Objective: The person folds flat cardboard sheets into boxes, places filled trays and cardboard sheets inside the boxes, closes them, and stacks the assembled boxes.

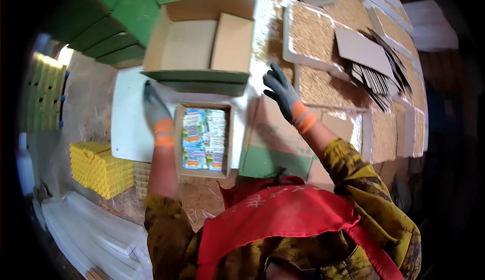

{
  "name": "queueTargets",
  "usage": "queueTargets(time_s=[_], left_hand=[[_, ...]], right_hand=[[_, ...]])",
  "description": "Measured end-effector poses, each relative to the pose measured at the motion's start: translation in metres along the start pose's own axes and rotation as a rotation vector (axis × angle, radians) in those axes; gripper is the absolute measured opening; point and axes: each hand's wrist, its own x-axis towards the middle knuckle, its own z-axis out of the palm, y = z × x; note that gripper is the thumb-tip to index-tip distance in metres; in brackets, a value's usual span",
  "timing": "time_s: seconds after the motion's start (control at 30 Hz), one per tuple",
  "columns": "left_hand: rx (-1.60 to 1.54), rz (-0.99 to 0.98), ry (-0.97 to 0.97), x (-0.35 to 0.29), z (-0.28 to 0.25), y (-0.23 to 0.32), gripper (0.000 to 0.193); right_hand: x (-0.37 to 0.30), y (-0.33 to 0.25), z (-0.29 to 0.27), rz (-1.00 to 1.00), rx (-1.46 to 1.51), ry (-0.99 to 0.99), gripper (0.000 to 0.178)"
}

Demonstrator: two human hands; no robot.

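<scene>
My left hand [155, 106], in a grey work glove with an orange cuff, reaches up beside the near left corner of an open cardboard box [172, 76]. Its fingers are stretched out and nothing shows in them; whether they touch the box I cannot tell. To the right of that box, my right hand [282, 92], gloved alike, hovers with fingers apart, holding nothing. The open box has a brown inner flap [233, 42] at its right side. Between my forearms a smaller open carton [229, 143] holds several blue-and-white printed packets [204, 137].
A green-printed flat carton [275, 143] lies right of the small carton. Farther right, white foam trays [291, 53] hold tan granules, with grey card dividers [365, 53] on top. Green boxes [121, 17] are stacked at the back left. Yellow egg trays [98, 169] stand at lower left.
</scene>
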Motion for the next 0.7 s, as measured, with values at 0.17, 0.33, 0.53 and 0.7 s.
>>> queueTargets(time_s=[0.17,0.33,0.53,0.7], left_hand=[[-0.140,0.269,-0.488,-0.193,0.040,0.129,0.039],[0.395,0.043,-0.406,-0.279,0.147,0.032,0.079],[0.094,-0.071,-0.344,-0.289,0.160,0.021,0.068],[0.436,0.315,0.127,-0.288,0.137,0.067,0.071]], right_hand=[[-0.157,0.053,-0.137,-0.021,-0.442,0.251,0.062],[-0.189,0.146,-0.292,0.235,-0.606,0.753,0.090],[-0.229,0.104,-0.276,0.041,-0.175,0.803,0.063],[-0.237,0.040,-0.297,-0.042,0.212,0.415,0.038]])
